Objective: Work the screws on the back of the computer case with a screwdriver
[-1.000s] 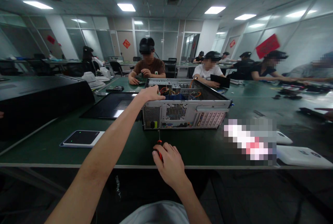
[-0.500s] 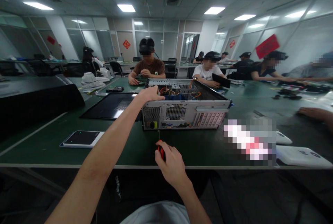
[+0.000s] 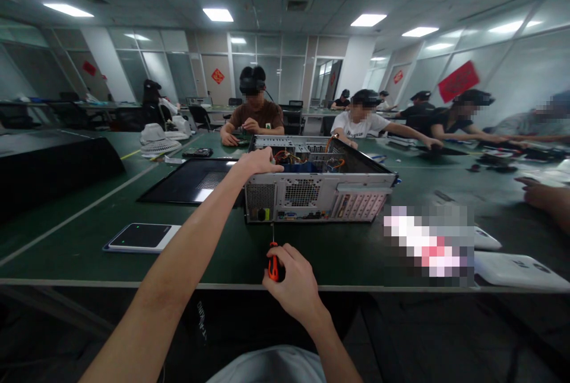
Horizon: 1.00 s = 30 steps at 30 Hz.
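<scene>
An opened grey computer case (image 3: 316, 190) lies on its side on the green table (image 3: 80, 217), its back panel facing me and coloured wires showing inside. My left hand (image 3: 258, 162) rests on the case's top left edge, fingers curled over the rim. My right hand (image 3: 294, 279) is closed round a screwdriver (image 3: 273, 261) with a red and black handle, near the table's front edge. The thin shaft points up toward the lower left of the case's back panel.
A black side panel (image 3: 191, 180) lies left of the case, a small black-topped tablet (image 3: 141, 236) nearer me. White devices (image 3: 516, 269) sit at the right. A large black case (image 3: 48, 169) stands far left. Several people work across the table; another person's hand (image 3: 541, 196) rests at right.
My right hand has turned and lifted the screwdriver more upright, so more of its red handle shows. A person opposite has stretched an arm out to the right. My left hand has stayed put.
</scene>
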Motion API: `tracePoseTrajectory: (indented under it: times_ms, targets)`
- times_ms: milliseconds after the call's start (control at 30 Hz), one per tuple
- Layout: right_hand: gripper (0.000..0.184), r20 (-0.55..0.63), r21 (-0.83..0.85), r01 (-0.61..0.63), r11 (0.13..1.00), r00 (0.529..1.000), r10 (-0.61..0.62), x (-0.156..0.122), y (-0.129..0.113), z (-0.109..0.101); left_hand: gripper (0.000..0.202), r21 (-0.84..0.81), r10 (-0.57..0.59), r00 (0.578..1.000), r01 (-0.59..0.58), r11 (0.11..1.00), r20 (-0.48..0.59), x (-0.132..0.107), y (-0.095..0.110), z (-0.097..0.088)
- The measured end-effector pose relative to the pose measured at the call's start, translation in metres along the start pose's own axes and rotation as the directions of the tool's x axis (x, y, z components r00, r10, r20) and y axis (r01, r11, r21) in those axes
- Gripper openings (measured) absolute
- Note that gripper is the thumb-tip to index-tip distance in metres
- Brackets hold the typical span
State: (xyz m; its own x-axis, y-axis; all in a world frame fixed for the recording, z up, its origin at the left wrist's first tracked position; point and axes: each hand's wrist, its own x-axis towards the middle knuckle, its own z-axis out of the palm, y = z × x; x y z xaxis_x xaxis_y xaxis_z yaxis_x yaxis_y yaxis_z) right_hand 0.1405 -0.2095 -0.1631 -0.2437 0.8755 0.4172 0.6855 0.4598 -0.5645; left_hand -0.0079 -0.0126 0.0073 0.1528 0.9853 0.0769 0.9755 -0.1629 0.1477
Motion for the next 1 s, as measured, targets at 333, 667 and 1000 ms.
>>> tracePoseTrajectory:
  times_ms: [333, 667, 1000]
  targets:
    - [0.022, 0.016, -0.001, -0.06, 0.998, 0.998, 0.06, -0.0014, 0.0034, 0.0001, 0.065, -0.003, 0.007, 1.0, -0.007, 1.0, -0.009, 0.0053, -0.0028, 0.0026]
    - [0.021, 0.012, 0.062, -0.07, 0.996, 0.997, 0.07, -0.001, 0.0014, -0.0033, 0.067, -0.001, 0.006, 1.0, -0.006, 1.0, 0.002, 0.0049, -0.0025, 0.0021]
    - [0.02, -0.111, 0.197, 0.028, 0.98, 0.994, -0.006, -0.0019, 0.009, 0.0006, 0.055, 0.002, 0.016, 1.0, -0.016, 1.0, -0.022, 0.0041, -0.0024, 0.0033]
